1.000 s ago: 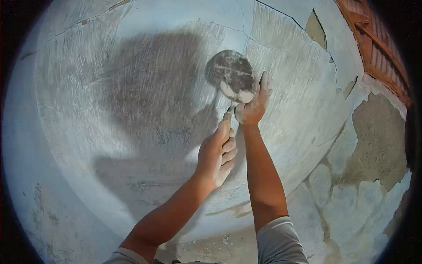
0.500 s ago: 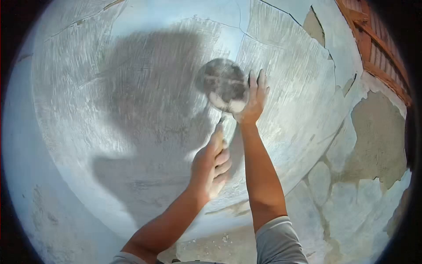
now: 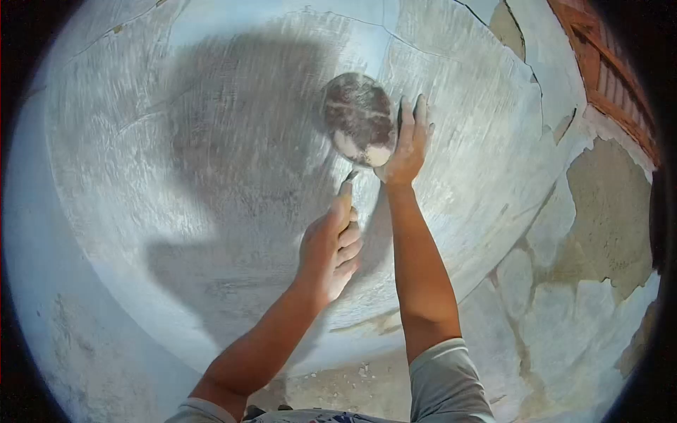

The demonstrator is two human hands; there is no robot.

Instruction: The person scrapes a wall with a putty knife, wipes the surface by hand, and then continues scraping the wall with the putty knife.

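Note:
A round dark disc with pale patches at its lower edge (image 3: pixel 358 116) lies against the big curved whitish surface (image 3: pixel 465 211). My left hand (image 3: pixel 333 247) is closed around a small tool with a yellowish handle (image 3: pixel 345 204). The tool's narrow dark tip points up, just below the disc's lower edge. Fingers spread and pointing up, my right hand (image 3: pixel 409 144) rests flat on the curved surface beside the disc, its palm side close to the disc's right edge.
Cracks and peeled plaster (image 3: pixel 610 211) mark the wall at the right. A reddish wooden frame with corrugated sheeting (image 3: pixel 612 77) is at the upper right. Small pale flakes (image 3: pixel 363 370) lie near the bottom. Shadows fall across the curved surface.
The tool and my left hand have shifted slightly left and up in view. The disc and my right hand appear a little higher, as the whole view has moved.

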